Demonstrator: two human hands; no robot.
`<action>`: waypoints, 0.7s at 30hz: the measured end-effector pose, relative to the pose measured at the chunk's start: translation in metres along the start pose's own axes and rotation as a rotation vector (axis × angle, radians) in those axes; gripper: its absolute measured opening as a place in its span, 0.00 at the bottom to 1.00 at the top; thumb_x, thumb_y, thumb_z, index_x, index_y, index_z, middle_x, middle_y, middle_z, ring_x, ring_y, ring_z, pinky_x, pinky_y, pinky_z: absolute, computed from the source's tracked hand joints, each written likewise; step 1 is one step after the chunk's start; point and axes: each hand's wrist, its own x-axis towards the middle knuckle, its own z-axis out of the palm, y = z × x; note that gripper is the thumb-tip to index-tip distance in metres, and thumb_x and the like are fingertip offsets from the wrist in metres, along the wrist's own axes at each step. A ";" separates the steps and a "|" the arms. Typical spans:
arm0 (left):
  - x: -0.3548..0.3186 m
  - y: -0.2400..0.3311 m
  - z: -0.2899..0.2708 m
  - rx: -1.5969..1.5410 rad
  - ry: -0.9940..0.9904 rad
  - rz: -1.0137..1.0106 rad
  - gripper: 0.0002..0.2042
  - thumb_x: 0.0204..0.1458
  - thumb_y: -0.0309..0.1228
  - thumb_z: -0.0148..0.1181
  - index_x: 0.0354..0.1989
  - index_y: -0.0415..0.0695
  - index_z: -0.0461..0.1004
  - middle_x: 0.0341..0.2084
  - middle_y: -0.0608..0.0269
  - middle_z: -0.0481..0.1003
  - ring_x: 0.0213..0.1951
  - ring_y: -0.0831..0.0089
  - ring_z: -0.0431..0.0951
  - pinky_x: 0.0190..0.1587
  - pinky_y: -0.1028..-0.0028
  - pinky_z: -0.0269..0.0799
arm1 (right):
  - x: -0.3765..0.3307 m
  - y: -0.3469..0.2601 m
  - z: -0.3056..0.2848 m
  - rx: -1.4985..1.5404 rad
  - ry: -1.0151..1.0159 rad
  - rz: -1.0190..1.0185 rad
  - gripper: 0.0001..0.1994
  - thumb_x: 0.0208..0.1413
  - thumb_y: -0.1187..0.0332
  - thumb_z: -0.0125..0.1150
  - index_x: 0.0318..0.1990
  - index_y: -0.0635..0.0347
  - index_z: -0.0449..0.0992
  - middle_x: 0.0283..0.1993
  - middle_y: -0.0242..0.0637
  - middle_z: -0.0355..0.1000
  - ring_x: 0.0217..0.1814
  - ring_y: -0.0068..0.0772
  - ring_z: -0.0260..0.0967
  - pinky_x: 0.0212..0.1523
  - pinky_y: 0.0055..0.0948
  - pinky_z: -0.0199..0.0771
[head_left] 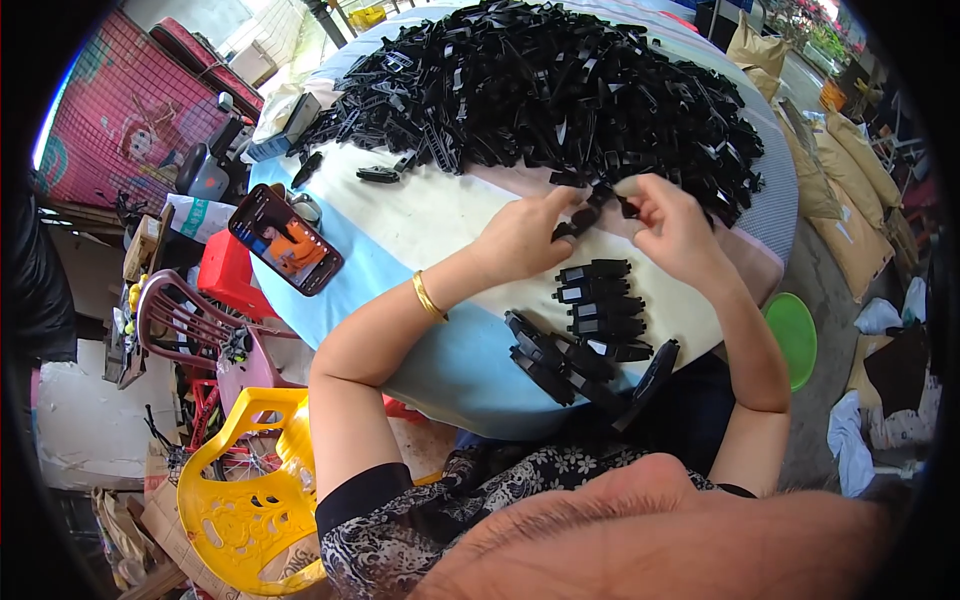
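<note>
A black plastic part (577, 222) is gripped between the thumb and fingers of my left hand (522, 238), just in front of a big heap of black plastic pieces (540, 85). Close beside it, my right hand (675, 228) pinches a small black piece (628, 207); its exact shape is partly hidden by the fingers. Below my hands, several black parts lie side by side in a short column (606, 305). More long black parts (555, 360) rest in a loose group near the table's front edge, one tilted out to the right.
A round table with a striped cloth (420, 225) carries everything. At its left edge a phone (286, 240) stands tilted, showing a video. A yellow chair (240, 510) and a pink chair (185, 315) are at left. Right of the table are a green basin (790, 340) and brown sacks (850, 235).
</note>
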 end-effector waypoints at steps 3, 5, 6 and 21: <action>-0.001 0.007 0.011 0.097 -0.003 -0.023 0.15 0.44 0.29 0.56 0.43 0.40 0.71 0.31 0.46 0.76 0.37 0.48 0.76 0.39 0.58 0.71 | 0.001 0.014 0.016 0.126 -0.172 -0.068 0.16 0.45 0.84 0.53 0.44 0.65 0.72 0.35 0.33 0.69 0.36 0.19 0.65 0.37 0.20 0.69; 0.002 -0.002 0.011 -0.047 -0.060 -0.047 0.15 0.47 0.29 0.53 0.45 0.40 0.72 0.32 0.43 0.75 0.37 0.48 0.75 0.40 0.58 0.70 | -0.001 0.009 0.012 0.133 -0.225 -0.121 0.14 0.43 0.82 0.57 0.41 0.65 0.74 0.32 0.35 0.68 0.34 0.23 0.64 0.36 0.23 0.68; 0.004 -0.005 0.009 -0.135 -0.038 -0.072 0.15 0.48 0.29 0.51 0.46 0.40 0.73 0.31 0.42 0.75 0.37 0.48 0.75 0.41 0.58 0.70 | -0.002 0.007 0.005 -0.051 -0.249 -0.136 0.12 0.42 0.80 0.59 0.38 0.65 0.74 0.32 0.36 0.68 0.34 0.27 0.64 0.35 0.25 0.67; 0.003 -0.016 0.016 -0.026 0.047 0.084 0.12 0.38 0.26 0.64 0.34 0.40 0.77 0.31 0.54 0.72 0.36 0.58 0.73 0.41 0.66 0.71 | -0.007 0.008 0.008 -0.446 -0.040 -0.302 0.09 0.37 0.78 0.57 0.31 0.64 0.77 0.30 0.37 0.68 0.37 0.38 0.66 0.38 0.34 0.70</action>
